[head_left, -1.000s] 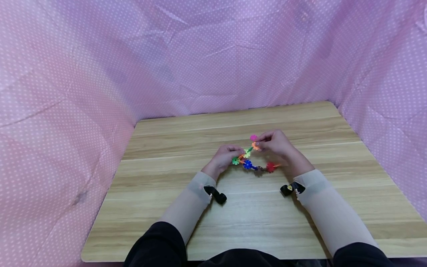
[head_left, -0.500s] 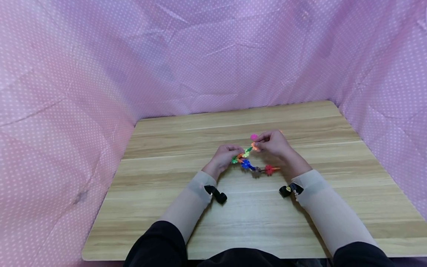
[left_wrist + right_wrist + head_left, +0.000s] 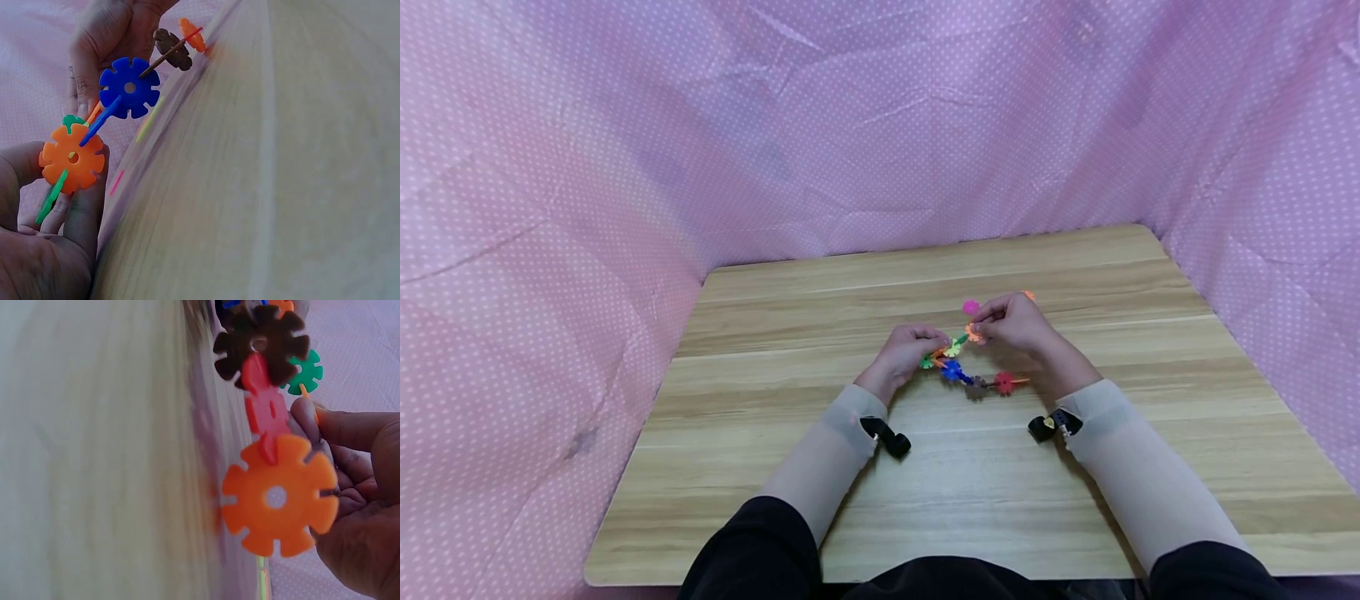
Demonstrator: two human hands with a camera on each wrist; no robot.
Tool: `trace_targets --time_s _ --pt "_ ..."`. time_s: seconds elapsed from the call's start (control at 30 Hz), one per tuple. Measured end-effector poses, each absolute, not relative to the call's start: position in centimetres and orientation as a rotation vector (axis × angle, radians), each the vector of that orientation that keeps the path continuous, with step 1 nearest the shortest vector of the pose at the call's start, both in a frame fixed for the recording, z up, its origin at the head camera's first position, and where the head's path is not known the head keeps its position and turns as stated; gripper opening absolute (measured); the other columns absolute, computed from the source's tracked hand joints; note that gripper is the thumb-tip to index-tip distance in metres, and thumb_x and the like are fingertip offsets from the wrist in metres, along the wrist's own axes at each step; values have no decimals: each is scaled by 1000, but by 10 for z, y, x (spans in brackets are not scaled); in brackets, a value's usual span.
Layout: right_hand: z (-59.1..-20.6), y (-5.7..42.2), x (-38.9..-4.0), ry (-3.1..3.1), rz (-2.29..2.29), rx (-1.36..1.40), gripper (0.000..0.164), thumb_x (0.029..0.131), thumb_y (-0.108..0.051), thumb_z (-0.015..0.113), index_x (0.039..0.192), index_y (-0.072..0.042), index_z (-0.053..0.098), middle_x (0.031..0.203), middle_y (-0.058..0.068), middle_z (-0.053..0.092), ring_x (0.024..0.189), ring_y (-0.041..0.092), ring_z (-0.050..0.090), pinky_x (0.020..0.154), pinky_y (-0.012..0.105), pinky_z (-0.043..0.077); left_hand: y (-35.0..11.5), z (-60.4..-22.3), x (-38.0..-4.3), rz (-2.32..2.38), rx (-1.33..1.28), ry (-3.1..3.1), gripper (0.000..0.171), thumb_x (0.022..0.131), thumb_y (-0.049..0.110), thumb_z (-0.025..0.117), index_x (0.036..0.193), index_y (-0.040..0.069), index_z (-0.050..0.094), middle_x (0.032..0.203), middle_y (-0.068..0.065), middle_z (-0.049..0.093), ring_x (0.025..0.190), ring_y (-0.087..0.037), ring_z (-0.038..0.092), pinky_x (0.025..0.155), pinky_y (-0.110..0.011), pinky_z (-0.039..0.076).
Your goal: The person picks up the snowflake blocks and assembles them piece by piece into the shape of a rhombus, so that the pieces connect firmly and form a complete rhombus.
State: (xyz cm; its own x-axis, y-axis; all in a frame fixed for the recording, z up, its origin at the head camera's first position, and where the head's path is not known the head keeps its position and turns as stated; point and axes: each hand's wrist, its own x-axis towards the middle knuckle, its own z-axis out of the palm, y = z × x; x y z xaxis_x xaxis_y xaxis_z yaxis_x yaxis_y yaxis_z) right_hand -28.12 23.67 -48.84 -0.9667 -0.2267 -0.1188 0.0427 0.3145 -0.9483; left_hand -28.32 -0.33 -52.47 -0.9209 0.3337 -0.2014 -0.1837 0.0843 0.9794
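A chain of slotted plastic snowflake discs hangs between my hands, above the wooden table. My left hand (image 3: 906, 354) pinches the chain's left part; in the left wrist view its thumb and fingers hold an orange disc (image 3: 72, 157) with a green disc slotted in. My right hand (image 3: 1015, 321) pinches the other end, near an orange disc (image 3: 973, 332). From there one arm runs through a blue disc (image 3: 952, 371), a brown disc (image 3: 976, 387) and a red disc (image 3: 1003, 383). In the right wrist view, an orange disc (image 3: 278, 515) ends that arm. Fingertips partly hide the joints.
A pink disc (image 3: 971, 307) lies just beyond my right fingertips. Another orange disc (image 3: 1028, 295) shows behind the right hand. The wooden table (image 3: 775, 333) is bordered by a pink dotted cloth (image 3: 850, 125).
My right hand has shifted slightly left, and the chain's free arm has moved a little left. The orange disc behind the right hand has come into sight.
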Motion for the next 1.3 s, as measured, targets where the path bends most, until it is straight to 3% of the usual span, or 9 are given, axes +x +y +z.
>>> trace_targets --time_s 0.4,0.77,0.97,1.3 --pt "-491 237 -283 2268 -1716 -158 16 98 4 69 112 7 74 99 17 74 83 28 73 78 41 64 -4 -524 -284 1888 141 1981 15 96 7 76 104 -6 78 107 -7 76 98 -15 67 84 -24 56" --pt "-493 237 -284 2331 -1635 -155 20 103 -2 65 121 1 74 107 16 71 92 27 71 80 35 63 -3 -520 -281 1864 185 1968 13 97 11 76 105 1 78 104 -5 76 91 -13 67 79 -24 56" --pt "-491 233 -282 2296 -1656 -236 21 102 1 65 121 4 73 107 17 73 93 29 73 82 37 63 -2 -519 -281 1887 170 1923 19 98 16 77 111 2 78 108 -6 76 93 -14 71 82 -29 61" --pt "-485 228 -277 2335 -1604 -266 21 102 -6 69 120 3 73 108 17 75 96 33 75 84 40 63 0 -524 -281 1904 220 2037 17 95 13 81 108 2 80 104 -7 79 90 -14 72 76 -25 59"
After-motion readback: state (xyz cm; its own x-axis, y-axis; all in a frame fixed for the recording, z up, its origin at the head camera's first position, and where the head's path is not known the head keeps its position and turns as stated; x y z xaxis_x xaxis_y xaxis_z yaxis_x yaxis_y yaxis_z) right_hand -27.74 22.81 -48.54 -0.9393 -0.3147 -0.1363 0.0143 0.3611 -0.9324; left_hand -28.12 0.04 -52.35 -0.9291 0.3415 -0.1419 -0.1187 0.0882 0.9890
